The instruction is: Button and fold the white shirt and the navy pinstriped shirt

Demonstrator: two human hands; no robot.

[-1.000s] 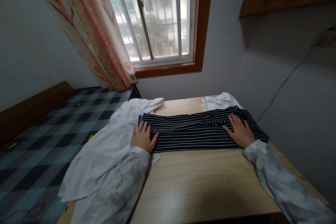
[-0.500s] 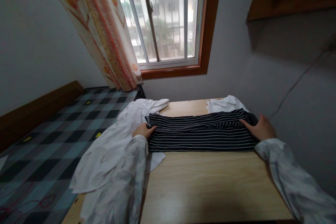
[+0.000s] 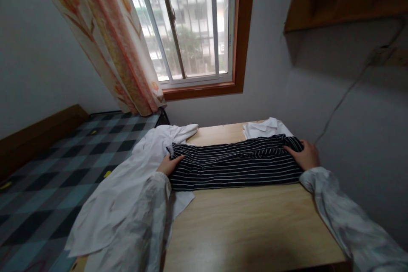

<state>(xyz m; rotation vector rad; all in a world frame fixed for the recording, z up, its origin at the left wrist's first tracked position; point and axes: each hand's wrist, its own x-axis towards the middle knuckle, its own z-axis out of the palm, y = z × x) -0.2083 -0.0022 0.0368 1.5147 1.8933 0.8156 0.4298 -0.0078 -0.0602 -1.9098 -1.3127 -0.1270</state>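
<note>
Gripping striped cloth (image 3: 236,170) on the table (image 3: 251,225) at both ends, with left hand (image 3: 167,165) and right hand (image 3: 306,156); probably light, soft, floppy, best pinched there through all layers.

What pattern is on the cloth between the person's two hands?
The cloth is black with thin white stripes; it shows best in the head view.

"What is the left arm (image 3: 137,216) doing?"
"It's reaching in from the near left; the right arm (image 3: 344,212) is slanting in from the near right."
"And the left hand (image 3: 166,165)?"
"Its thumb (image 3: 177,160) is pointing right, its fingers curling mostly out of sight."
"The right hand (image 3: 307,156)?"
"It's curving, its thumb pointing left."
</note>
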